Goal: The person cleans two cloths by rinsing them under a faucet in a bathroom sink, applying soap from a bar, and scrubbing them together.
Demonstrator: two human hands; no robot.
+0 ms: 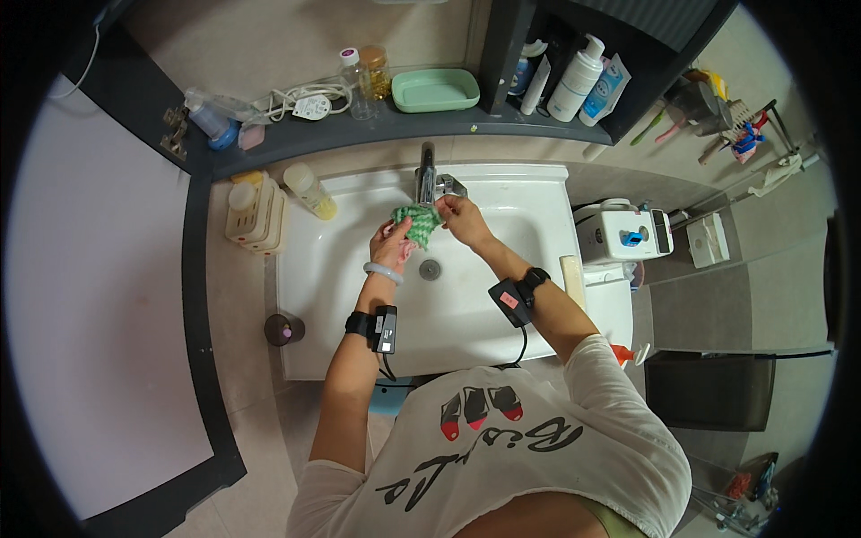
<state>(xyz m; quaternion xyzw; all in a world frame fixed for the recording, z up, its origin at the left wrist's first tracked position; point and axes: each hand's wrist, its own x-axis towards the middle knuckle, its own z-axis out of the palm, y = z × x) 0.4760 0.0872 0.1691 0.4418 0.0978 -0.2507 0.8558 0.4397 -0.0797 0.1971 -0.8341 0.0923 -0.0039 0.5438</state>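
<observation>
My left hand (387, 244) is closed around a bunched green-and-white cloth (417, 224), just under the mouth of the chrome faucet (427, 175). A bit of pink material (409, 252) shows below the cloth, beside my left palm. At the cloth's right edge, the fingers of my right hand (462, 221) are pinched together on it, close to the faucet's handle (451, 186). Both hands are above the white sink basin (502, 314), behind the round drain (430, 269). Whether water is running cannot be made out.
On the sink's back left stands a clear bottle (310, 191); a beige caddy (256, 213) and a dark cup (284, 330) are further left. A grey shelf (359, 139) above holds a green soap dish (436, 91), bottles and a cable. A white appliance (619, 235) stands right.
</observation>
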